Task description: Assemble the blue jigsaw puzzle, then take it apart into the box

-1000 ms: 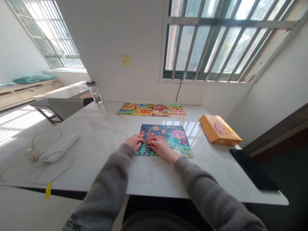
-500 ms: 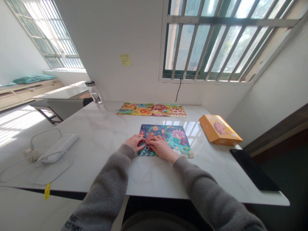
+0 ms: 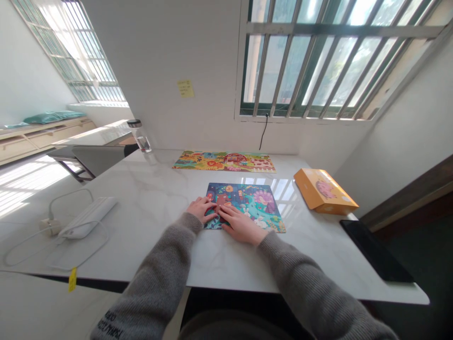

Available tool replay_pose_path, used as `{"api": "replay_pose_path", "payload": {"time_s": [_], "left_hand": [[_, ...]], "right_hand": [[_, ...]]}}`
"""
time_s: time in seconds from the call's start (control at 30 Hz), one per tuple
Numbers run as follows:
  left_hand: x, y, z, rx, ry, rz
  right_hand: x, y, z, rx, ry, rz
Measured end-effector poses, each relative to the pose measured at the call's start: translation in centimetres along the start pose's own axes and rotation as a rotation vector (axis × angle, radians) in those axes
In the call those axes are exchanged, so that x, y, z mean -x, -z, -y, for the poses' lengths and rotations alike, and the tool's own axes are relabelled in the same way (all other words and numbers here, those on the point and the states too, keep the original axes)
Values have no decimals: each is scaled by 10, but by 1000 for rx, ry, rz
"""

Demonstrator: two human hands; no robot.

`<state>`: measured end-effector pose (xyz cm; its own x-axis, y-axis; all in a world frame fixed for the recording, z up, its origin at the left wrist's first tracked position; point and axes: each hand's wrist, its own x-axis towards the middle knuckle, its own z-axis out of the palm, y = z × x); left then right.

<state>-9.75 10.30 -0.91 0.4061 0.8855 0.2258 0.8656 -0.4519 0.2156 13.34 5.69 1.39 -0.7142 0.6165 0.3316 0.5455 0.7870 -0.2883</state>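
A dark blue and teal picture puzzle [image 3: 264, 200] lies flat on the white marbled table, with a purple bird, a brown bear and white rabbits on it. On its left part rests my left hand [image 3: 202, 209], fingers apart over the left edge. My right hand [image 3: 240, 224] lies on the lower middle of the puzzle, its fingers spread and pointing left toward the bear. The fingertips of both hands are close together. Neither hand holds anything. Behind, a long bright farm-animal puzzle [image 3: 222, 161] lies by the wall.
An orange box [image 3: 323, 191] and a black tablet-like slab [image 3: 377, 250] are at the right. On the left sit a white power strip [image 3: 88, 217] with cables and a clear bottle [image 3: 140, 137] near the back edge. The white table [image 3: 141, 189] ends at a wall.
My right hand has moved slightly down, its fingers flatter and more spread. My left fingers have opened a little. The puzzle lies in nearly the same place.
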Motion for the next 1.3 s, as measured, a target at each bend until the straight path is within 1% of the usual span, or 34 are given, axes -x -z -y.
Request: {"api": "replay_pose_path", "payload": {"time_s": [0.2,0.3,0.43,0.57,0.63,0.73,0.87,0.97,1.07,1.17,1.23,1.3], "left_hand": [[2,4,-7,9,22,-3],[2,4,-8,7,19,-13],[2,4,-8,4,21,0],[3,4,-10,18,-9,4],[5,5,-14,33,-41,4],[9,7,-22,35,-74,24],[14,11,-30,18,-66,68],[17,12,-31,32,-93,68],[22,8,-28,57,-132,65],[34,0,-21,73,-128,8],[46,-4,-16,66,-93,-67],[59,-6,-9,59,-54,-119]], "right_hand": [[5,-5,5,56,-57,107],[5,-8,6,63,-62,129],[5,-5,7,46,-68,103],[15,13,2,15,-83,31],[28,23,-5,14,-111,-23],[56,35,-19,47,-189,-75],[96,44,-34,104,-308,-68],[121,48,-36,126,-353,-95],[140,51,-34,176,-438,-162],[154,52,-31,197,-515,-201],[163,52,-29,198,-532,-204],[170,52,-27,193,-528,-195]]}}
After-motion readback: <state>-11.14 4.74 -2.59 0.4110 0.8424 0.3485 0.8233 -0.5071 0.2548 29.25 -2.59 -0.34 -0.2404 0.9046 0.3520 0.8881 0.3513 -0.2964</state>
